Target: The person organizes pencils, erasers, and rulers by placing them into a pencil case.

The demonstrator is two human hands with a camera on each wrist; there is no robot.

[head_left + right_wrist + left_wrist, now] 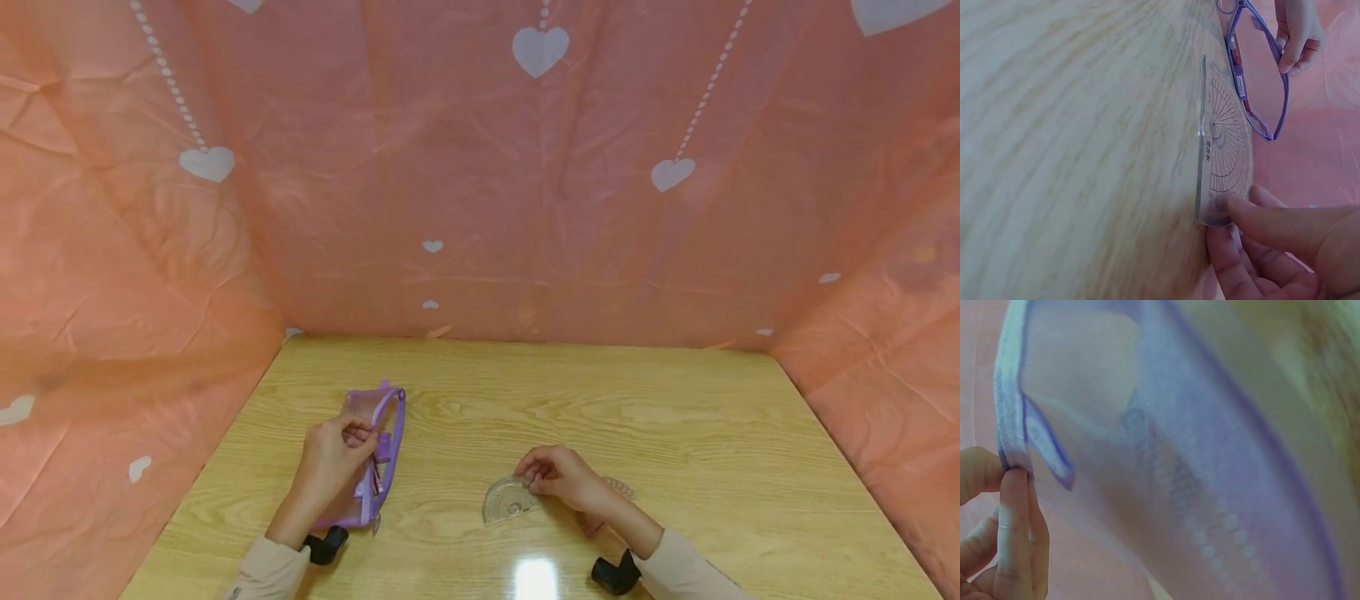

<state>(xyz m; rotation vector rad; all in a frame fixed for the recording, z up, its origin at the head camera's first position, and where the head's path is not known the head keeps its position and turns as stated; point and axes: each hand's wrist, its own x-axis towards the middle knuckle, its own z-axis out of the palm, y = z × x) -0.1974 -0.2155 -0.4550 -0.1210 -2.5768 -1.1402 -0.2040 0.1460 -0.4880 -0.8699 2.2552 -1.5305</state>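
Observation:
A purple see-through zip pencil case [365,505] stands with its mouth spread at the left of the table. The left hand [335,454] pinches its zip edge [1012,419] between thumb and fingers. Inside the case, a purple item [383,447] and a red-and-white pen-like stick [1239,75] can be made out. The right hand [564,478] pinches a clear semicircular protractor [1225,140] by one corner, with its flat edge toward the person in the head view. Partly under the right forearm lies another clear, curved measuring piece [619,487]; its full shape is hidden.
The wood-grain table [600,400] is bounded by a pink-orange cloth [480,208] with white hearts at the back and sides. Black wrist cameras [617,573] sit by both cuffs. A light reflection shines at the table's near side.

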